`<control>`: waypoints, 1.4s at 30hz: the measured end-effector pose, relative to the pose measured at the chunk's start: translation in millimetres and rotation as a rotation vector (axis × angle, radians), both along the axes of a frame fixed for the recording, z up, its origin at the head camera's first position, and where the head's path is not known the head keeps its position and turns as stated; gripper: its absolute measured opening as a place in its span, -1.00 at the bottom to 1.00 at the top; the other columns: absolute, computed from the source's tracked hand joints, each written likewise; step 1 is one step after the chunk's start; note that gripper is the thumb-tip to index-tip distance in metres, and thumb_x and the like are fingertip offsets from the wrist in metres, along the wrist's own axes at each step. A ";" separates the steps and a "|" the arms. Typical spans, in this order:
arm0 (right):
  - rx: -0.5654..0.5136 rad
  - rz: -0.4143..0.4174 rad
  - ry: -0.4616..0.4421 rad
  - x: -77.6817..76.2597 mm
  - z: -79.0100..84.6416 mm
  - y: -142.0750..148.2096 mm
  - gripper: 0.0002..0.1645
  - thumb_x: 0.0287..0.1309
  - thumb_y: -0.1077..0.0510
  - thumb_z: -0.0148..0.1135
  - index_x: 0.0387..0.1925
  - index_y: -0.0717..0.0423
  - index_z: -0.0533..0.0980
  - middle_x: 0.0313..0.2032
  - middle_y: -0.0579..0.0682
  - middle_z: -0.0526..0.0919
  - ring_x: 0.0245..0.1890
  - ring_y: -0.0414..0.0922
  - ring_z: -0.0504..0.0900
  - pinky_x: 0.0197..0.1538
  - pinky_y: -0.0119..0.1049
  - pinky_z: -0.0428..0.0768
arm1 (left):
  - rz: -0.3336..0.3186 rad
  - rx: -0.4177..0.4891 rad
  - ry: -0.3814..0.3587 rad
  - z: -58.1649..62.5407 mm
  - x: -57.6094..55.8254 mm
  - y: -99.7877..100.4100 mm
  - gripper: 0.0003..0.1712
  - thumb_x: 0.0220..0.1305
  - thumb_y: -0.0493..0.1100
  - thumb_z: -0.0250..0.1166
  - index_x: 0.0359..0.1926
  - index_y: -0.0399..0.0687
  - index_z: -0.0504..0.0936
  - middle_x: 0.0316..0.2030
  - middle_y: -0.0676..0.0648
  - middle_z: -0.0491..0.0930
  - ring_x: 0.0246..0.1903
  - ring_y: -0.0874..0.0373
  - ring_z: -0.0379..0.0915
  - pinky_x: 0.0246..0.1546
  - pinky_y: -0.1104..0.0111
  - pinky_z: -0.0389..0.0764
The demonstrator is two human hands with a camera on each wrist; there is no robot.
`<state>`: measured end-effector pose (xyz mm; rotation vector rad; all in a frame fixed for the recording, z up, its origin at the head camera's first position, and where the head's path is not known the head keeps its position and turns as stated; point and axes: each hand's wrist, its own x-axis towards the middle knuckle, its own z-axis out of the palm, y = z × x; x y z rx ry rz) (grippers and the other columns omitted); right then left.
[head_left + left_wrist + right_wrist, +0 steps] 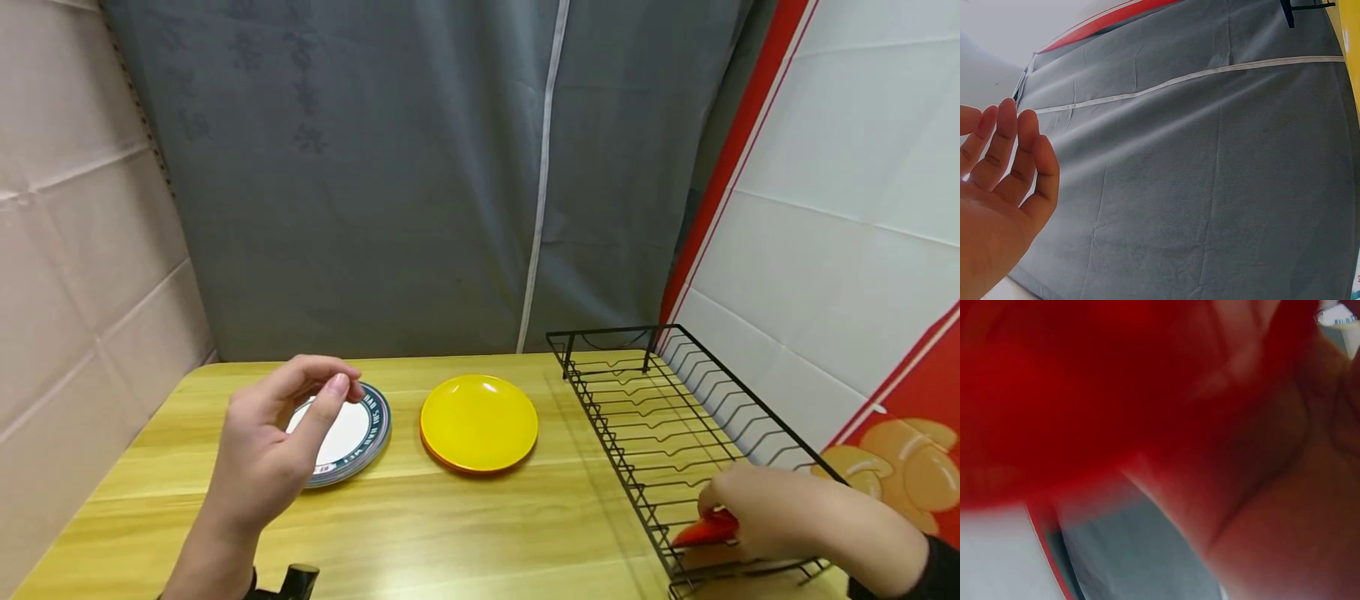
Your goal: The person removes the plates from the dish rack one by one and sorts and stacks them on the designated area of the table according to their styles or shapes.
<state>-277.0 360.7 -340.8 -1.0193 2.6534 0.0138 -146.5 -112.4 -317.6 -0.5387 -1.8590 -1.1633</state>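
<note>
My right hand [780, 508] is at the near end of the black wire dish rack [660, 442], gripping a red plate [708, 529]. Most of that plate is hidden by the hand in the head view; up close in the right wrist view its red surface [1085, 406] is large and blurred. In the air on the left, my left hand [266, 446] holds nothing, its fingers loosely bent. Behind it lies a stack of white plates [348, 433] with a blue lettered rim, partly covered by the hand. A yellow plate [480, 421] sits on an orange-red one in mid-table.
The wood-grain table [450, 533] runs back to a grey curtain [375, 167]. White panels stand at both sides, the right one [840, 208] close along the rack. A short black cylinder [300, 579] shows by my left wrist.
</note>
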 end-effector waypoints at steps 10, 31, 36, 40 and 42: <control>0.021 0.040 0.118 -0.1 -15.9 -7.1 -0.46 -0.06 0.54 0.40 -0.59 -0.24 0.53 -0.57 -0.34 0.40 -0.55 -0.36 0.27 -0.50 -0.39 0.33 | 0.012 0.013 -0.006 -6.1 3.3 -3.2 -0.76 0.35 -0.61 0.18 -0.18 -0.33 0.71 -0.36 -0.01 0.71 -0.27 0.27 0.63 0.02 0.59 0.67; 0.187 -0.042 0.454 19.3 69.7 -37.0 -0.54 -0.01 0.35 0.59 -0.19 -0.26 0.70 -0.34 -0.21 0.71 -0.47 -0.15 0.59 -0.46 -0.09 0.66 | 0.039 0.002 -0.037 -10.2 5.1 -6.4 -0.76 0.33 -0.60 0.22 -0.19 -0.28 0.72 -0.38 0.02 0.69 -0.29 0.26 0.63 -0.02 0.60 0.68; 0.125 0.053 0.592 29.3 86.6 -49.0 -0.31 -0.06 0.40 0.59 0.06 -0.31 0.71 -0.08 -0.19 0.81 -0.22 -0.03 0.78 -0.15 0.15 0.75 | 0.024 0.011 -0.030 -10.9 2.9 -5.4 -0.74 0.33 -0.60 0.21 -0.19 -0.24 0.72 -0.37 0.04 0.70 -0.29 0.26 0.64 -0.02 0.59 0.67; 0.071 0.173 0.680 38.3 93.3 -56.9 -0.14 -0.10 0.43 0.56 0.20 -0.38 0.66 0.06 -0.21 0.80 -0.02 0.03 0.81 0.04 0.22 0.73 | 0.002 0.031 -0.004 -13.7 -0.6 -2.9 -0.71 0.34 -0.59 0.20 -0.17 -0.22 0.74 -0.37 0.01 0.71 -0.28 0.25 0.64 0.03 0.61 0.66; 0.027 0.256 0.724 43.9 96.9 -62.5 -0.06 -0.15 0.43 0.54 0.26 -0.37 0.63 0.10 -0.24 0.79 0.03 0.00 0.81 0.07 0.17 0.76 | -0.008 0.039 -0.002 -15.0 -2.1 -1.8 -0.70 0.35 -0.59 0.20 -0.16 -0.20 0.74 -0.36 0.01 0.72 -0.28 0.26 0.65 0.04 0.62 0.66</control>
